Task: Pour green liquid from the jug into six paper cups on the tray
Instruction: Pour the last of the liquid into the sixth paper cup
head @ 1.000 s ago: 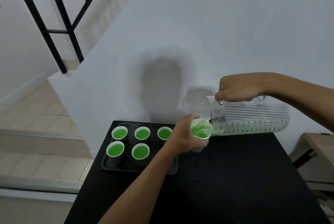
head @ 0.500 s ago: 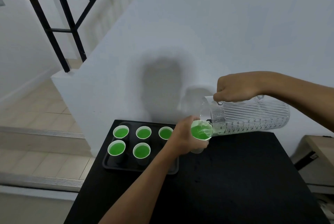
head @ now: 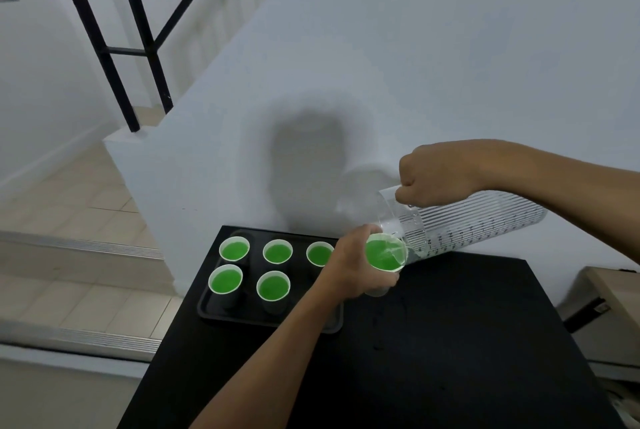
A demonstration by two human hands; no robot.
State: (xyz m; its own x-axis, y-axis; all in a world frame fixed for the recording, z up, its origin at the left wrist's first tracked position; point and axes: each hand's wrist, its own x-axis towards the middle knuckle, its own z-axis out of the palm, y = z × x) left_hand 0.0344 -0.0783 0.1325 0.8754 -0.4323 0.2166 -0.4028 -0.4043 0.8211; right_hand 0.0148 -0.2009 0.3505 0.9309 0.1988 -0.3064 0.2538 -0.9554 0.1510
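Observation:
A black tray point(head: 242, 318) sits at the left of a black table point(head: 433, 359) and holds several white paper cups point(head: 234, 249) filled with green liquid. My left hand point(head: 349, 265) holds another paper cup point(head: 385, 257) of green liquid just right of the tray, above the table. My right hand point(head: 433, 177) grips the handle of a clear ribbed jug point(head: 478, 226), tipped almost flat with its spout over the held cup. The jug looks nearly empty.
A white wall rises right behind the table. A black stair railing point(head: 121, 47) and tiled steps point(head: 69, 238) lie to the left. The corner of a wooden piece point(head: 616, 293) stands beside the table's right edge.
The jug's base has lifted a little, so it tilts more steeply toward the cup. The held cup stays under the spout. The cups on the tray have not moved.

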